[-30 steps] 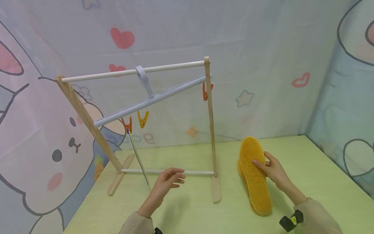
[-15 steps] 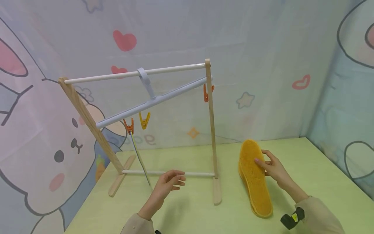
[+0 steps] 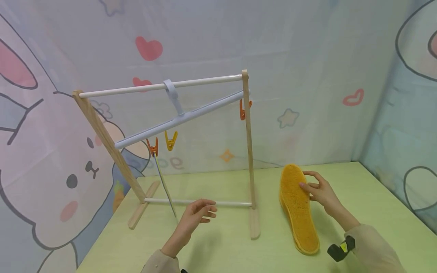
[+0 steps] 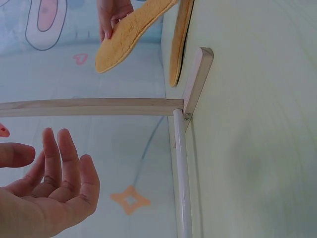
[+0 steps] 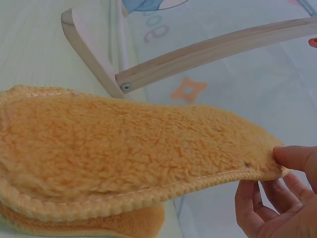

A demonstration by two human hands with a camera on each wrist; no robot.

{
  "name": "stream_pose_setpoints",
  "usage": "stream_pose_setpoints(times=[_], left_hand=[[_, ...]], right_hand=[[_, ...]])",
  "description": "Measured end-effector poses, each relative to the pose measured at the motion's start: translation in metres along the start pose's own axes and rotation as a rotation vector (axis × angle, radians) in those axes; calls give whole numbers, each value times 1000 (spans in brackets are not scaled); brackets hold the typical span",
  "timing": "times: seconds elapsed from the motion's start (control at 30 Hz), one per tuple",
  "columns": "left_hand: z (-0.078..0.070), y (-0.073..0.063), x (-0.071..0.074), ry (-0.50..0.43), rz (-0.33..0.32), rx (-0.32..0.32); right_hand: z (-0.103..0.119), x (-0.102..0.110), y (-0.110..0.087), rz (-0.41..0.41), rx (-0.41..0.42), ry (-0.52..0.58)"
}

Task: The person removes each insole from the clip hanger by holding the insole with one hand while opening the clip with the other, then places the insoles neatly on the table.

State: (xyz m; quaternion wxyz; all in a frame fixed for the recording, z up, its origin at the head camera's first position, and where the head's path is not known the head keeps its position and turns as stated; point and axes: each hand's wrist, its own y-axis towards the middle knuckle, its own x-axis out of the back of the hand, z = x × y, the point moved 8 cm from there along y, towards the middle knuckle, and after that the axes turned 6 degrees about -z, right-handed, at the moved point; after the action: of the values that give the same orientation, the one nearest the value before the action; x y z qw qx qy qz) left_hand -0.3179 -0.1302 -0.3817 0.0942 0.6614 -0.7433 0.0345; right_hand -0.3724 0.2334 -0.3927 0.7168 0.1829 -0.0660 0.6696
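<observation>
Top insole could twist loose
Right hand pinches one end only, the likely cause; left hand holds nothing, fingers loosely curled.

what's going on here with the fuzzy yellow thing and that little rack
A person's right hand pinches a fuzzy yellow insole near one end, holding that end above a second insole on the table. The left hand, empty, is in the air before a small wooden rack. A pale hanger hangs from the rack's top bar; one orange clip under it grips something thin, seen edge-on.
</observation>
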Motion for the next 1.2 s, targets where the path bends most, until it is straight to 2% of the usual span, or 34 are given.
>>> stream_pose_setpoints(times=[0.53,0.93,1.2], left_hand=[[2,-1,0,10,11,-3],[4,0,-2,7,25,-9],[4,0,-2,9,31,-12]], right_hand=[[-6,-1,5,24,30,-3],[-13,-9,10,95,-13,-19],[-18,-11,14,112,-2,-5]])
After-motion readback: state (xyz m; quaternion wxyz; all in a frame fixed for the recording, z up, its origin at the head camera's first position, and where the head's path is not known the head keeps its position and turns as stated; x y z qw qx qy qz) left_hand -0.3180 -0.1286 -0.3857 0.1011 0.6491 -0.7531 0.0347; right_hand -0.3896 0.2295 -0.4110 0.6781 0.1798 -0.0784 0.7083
